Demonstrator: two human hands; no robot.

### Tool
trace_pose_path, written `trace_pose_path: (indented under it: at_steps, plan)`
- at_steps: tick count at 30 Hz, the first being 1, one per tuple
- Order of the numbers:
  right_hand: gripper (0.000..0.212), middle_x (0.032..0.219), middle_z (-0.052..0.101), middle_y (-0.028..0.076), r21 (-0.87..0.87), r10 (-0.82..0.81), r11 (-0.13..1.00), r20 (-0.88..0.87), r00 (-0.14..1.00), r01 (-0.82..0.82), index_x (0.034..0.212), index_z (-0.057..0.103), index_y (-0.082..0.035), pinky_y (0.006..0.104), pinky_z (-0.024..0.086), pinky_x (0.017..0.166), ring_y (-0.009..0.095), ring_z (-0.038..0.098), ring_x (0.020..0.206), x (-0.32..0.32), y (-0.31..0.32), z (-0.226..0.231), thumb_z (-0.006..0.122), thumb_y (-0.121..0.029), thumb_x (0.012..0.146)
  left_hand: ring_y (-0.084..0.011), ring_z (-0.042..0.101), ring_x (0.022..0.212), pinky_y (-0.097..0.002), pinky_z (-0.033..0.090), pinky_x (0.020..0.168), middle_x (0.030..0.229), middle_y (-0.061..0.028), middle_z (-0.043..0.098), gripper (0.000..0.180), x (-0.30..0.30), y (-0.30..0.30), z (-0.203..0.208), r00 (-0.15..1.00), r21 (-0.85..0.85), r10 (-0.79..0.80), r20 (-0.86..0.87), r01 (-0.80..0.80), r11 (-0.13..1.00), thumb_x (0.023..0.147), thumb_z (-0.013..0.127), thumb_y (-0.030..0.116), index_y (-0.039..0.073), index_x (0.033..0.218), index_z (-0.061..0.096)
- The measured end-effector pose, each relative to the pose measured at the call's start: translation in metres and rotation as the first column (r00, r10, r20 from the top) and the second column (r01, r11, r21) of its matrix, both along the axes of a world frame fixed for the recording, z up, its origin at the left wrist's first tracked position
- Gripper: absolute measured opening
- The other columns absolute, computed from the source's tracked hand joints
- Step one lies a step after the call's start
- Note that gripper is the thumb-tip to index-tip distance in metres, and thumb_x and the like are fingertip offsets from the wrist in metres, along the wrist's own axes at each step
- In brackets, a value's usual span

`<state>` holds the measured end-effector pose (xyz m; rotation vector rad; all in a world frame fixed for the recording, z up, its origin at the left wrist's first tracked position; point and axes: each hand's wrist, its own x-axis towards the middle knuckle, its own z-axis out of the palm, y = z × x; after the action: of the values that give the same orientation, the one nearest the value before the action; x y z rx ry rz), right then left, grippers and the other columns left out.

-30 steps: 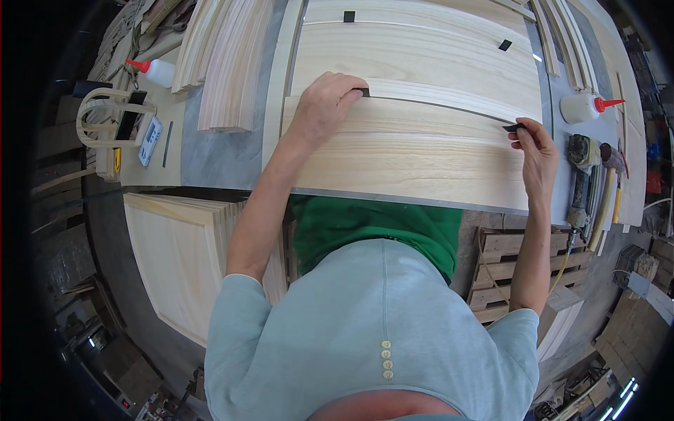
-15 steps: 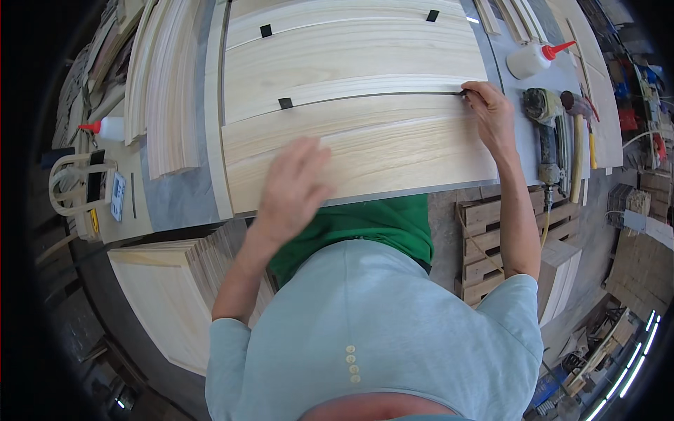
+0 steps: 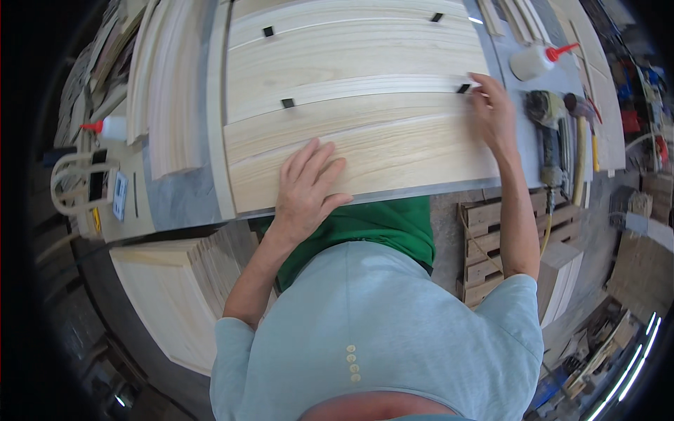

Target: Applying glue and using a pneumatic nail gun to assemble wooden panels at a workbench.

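While the left hand [image 3: 303,188] is laid over the lowest pale board [image 3: 400,151] near the centre of the frame, its fingers spread apart, the right hand [image 3: 496,116] is held toward the upper right, its blurred fingertips just beside a black tab [image 3: 463,88]; whether those fingertips are together or apart cannot be told. The board is placed along the front of the grey counter [image 3: 184,200], and at the seam above it a second black tab [image 3: 288,103] is seen farther left. Along the next seam up, two more dark pieces are set — a left one [image 3: 268,31] and a right one [image 3: 437,17]. At the upper right, a white bottle [image 3: 530,64] with a red nozzle is tilted, with a power tool [image 3: 550,133] and a hammer [image 3: 580,147] laid below it. At the upper left, long wooden strips [image 3: 175,91] are stacked; at the lower left, framed panels [image 3: 165,295] are grouped below the counter.
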<state>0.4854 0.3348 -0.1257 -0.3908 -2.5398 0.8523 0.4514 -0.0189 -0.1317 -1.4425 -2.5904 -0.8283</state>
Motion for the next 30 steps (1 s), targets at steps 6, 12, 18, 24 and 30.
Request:
trace_pose_path:
  at_steps: [6,12,18,24,30]
  plan:
    - [0.037,0.120,0.059,0.015,-0.170,-0.205,0.961,0.099,0.974,0.220,0.124,0.051,0.004,0.0312,0.041,0.095,0.022,0.057,0.108,0.032,0.062,-0.025,0.050,-0.012,0.091,-0.0319,0.041,0.124,-0.0454,0.032,0.100,0.127,-0.0132,0.050,0.055,0.000,0.003,-0.002,0.999,-0.005,0.034,0.009,-0.034,0.999,0.073,0.066,0.041,0.003,0.113,0.058]
    - [0.035,0.120,0.059,0.014,-0.365,-0.207,0.909,0.028,0.978,0.203,0.123,0.052,0.005,0.0281,0.038,0.097,0.019,0.054,0.111,0.023,0.030,-0.023,0.049,-0.011,0.092,-0.0309,0.041,0.124,-0.0449,0.031,0.100,0.126,-0.0127,0.050,0.055,0.003,-0.003,0.000,0.998,0.082,0.024,0.063,-0.029,0.996,0.072,0.066,0.039,0.004,0.113,0.058]
    - [0.034,0.117,0.059,0.012,-0.307,-0.226,0.924,0.036,0.973,0.226,0.123,0.053,0.004,0.0264,0.039,0.094,0.017,0.055,0.107,0.017,0.022,-0.024,0.048,-0.011,0.092,-0.0312,0.040,0.125,-0.0448,0.031,0.101,0.127,-0.0128,0.050,0.054,0.003,-0.003,0.000,0.997,0.075,0.030,0.071,-0.035,0.997,0.071,0.067,0.038,0.004,0.112,0.058]
    - [0.032,0.110,0.062,0.011,-0.228,-0.284,0.926,0.109,0.953,0.302,0.119,0.056,0.003,0.0274,0.043,0.088,0.018,0.058,0.099,0.017,0.014,-0.012,0.049,-0.010,0.091,-0.0320,0.041,0.125,-0.0456,0.031,0.101,0.127,-0.0130,0.051,0.052,-0.001,0.003,0.000,0.998,0.078,0.035,0.058,-0.040,0.996,0.070,0.069,0.035,0.004,0.111,0.059]
    - [0.040,0.115,0.059,0.021,-0.094,-0.207,0.970,0.174,0.963,0.225,0.123,0.052,0.003,0.0333,0.042,0.091,0.027,0.058,0.104,-0.035,0.039,-0.004,0.049,-0.017,0.088,-0.0325,0.043,0.124,-0.0461,0.032,0.100,0.126,-0.0123,0.053,0.053,0.003,-0.002,0.000,0.997,0.051,0.048,0.053,-0.051,0.997,0.070,0.070,0.037,0.004,0.110,0.059]
